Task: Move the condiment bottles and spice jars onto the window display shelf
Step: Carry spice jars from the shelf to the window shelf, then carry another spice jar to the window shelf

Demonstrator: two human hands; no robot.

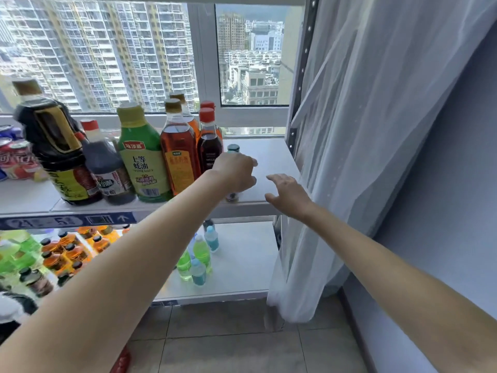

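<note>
Head view, the only one. Left hand point(234, 170) is curled round a small spice jar point(232, 196) standing at the front edge of the window display shelf point(269, 154). The hand covers most of the jar; only its base with dark contents shows under the palm. A second jar with a dark teal lid point(233, 148) sits just behind, at 12 o'clock from the hand. Whether the two jars touch, can't tell.

The grip is from above and the side, probably so the jar goes down upright in the bare stretch of shelf at the right end.

Right hand point(289, 196) is at 3 o'clock from the left, fingers spread and relaxed, holding nothing, hovering over the shelf's front right corner near the sheer curtain point(376, 130). Likely just steadying or waiting; contact with the shelf isn't clear.

Condiment bottles are already lined up at 9 o'clock from the left hand, packed close, labels forward for display: red-capped dark bottle point(209, 146), amber oil bottle point(178, 154), green oyster sauce bottle point(142, 160), small dark vinegar bottle point(107, 168), big soy sauce jug point(53, 146). Soda cans point(16, 157) are at the far left.

The lower shelf point(242, 265) at 6 o'clock holds drink bottles point(200, 254).

Judgement: task is well along, and the jar is being set down or is about to be let go.
</note>
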